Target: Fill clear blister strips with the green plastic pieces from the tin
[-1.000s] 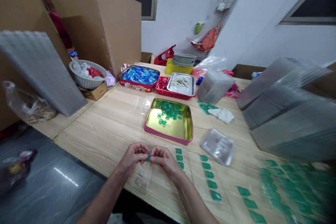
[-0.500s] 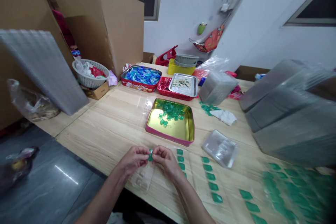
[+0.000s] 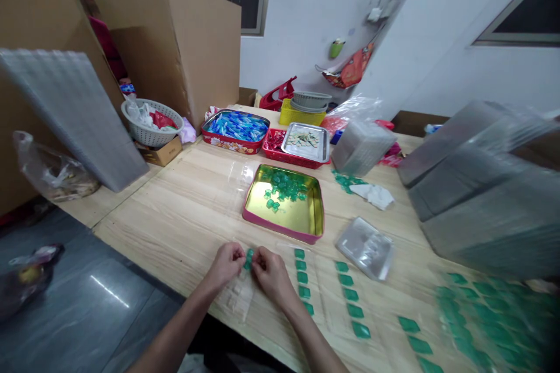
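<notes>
Head view: gold tin (image 3: 282, 215) of green pieces (image 3: 284, 185)

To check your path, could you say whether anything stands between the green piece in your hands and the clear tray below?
Nothing visible: the green piece, held by the left hand and right hand, sits above the clear tray.
</notes>
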### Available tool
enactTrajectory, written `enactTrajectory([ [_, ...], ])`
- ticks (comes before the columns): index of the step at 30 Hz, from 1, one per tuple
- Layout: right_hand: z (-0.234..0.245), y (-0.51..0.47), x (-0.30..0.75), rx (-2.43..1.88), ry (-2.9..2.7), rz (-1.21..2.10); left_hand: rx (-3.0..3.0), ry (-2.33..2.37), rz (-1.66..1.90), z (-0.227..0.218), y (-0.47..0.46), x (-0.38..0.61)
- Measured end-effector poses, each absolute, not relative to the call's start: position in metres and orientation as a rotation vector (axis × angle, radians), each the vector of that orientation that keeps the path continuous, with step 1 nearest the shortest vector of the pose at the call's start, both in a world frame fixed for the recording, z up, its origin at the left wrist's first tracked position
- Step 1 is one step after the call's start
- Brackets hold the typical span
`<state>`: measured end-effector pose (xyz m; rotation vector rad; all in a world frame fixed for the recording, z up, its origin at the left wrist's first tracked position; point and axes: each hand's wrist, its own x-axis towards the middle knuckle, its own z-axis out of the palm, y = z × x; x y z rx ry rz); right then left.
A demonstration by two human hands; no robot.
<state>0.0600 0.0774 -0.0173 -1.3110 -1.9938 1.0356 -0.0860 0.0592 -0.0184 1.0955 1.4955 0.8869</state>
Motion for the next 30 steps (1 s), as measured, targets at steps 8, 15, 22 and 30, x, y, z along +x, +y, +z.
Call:
enactTrajectory([
  [8,-0.012,0.076,0.056,-1.330,-2.110,0.906,1.474,1.816,0.718,-0.021,0.058,-0.082],
  [15,-0.014,0.080,0.053,-1.376,-1.986,0.993,1.548,1.939,0.586,-0.028,0.063,-0.081],
  [22,-0.022,0.080,0.052,-1.346,-1.869,1.128,1.521,1.972,0.570,-0.030,0.067,-0.081],
  [30,-0.025,0.079,0.050,-1.318,-1.759,1.173,1.550,1.969,0.653,-0.029,0.065,-0.077],
])
